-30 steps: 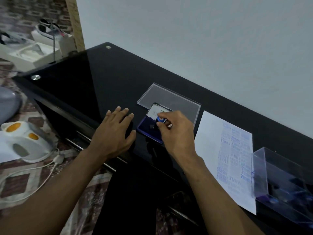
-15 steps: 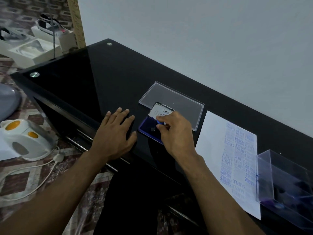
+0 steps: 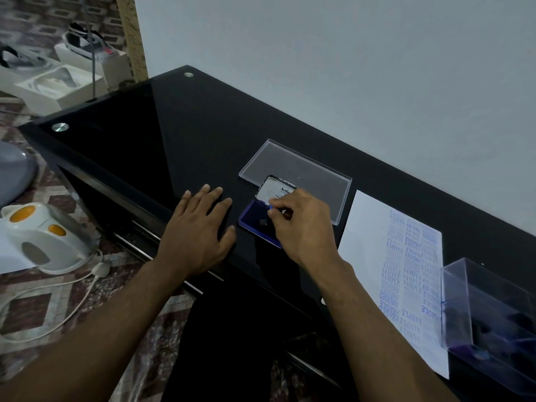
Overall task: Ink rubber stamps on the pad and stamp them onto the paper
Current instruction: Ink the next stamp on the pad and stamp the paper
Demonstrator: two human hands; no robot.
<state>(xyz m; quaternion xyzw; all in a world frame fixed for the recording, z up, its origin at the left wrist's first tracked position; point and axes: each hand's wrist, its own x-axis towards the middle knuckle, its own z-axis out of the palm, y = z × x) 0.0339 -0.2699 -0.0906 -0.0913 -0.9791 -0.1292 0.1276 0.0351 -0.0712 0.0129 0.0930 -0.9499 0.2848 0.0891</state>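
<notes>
Now, near to far, with the ink pad as the landmark:

Left hand: the left hand (image 3: 200, 233) lies flat on the black table (image 3: 162, 134), fingers straight and spread, holding nothing. It is just to the left of the ink pad (image 3: 256, 224) and does not touch it.

Right hand: the right hand (image 3: 301, 224) is over the ink pad. Its fingers are curled and pinch a small stamp (image 3: 272, 209). Only a bit of blue shows between the fingertips.

Stamp: it sits at or just above the blue pad. I cannot tell if it presses the ink.

Ink pad: its lid (image 3: 275, 190) stands open at the far side, with a white label.

Paper: the paper (image 3: 374, 256) lies to the right of the ink pad, well apart from it. Its long side runs from near to far. Many blue words are printed on it already; the strip closest to the pad is blank.

Next move, my guess: the stamp must go right, from pad to paper. The right hand is the nearer one to the paper.

Clear tray: a clear tray (image 3: 307, 175) lies flat behind the ink pad.

Clear box: a clear box (image 3: 475, 288) stands to the right of the paper.
</notes>
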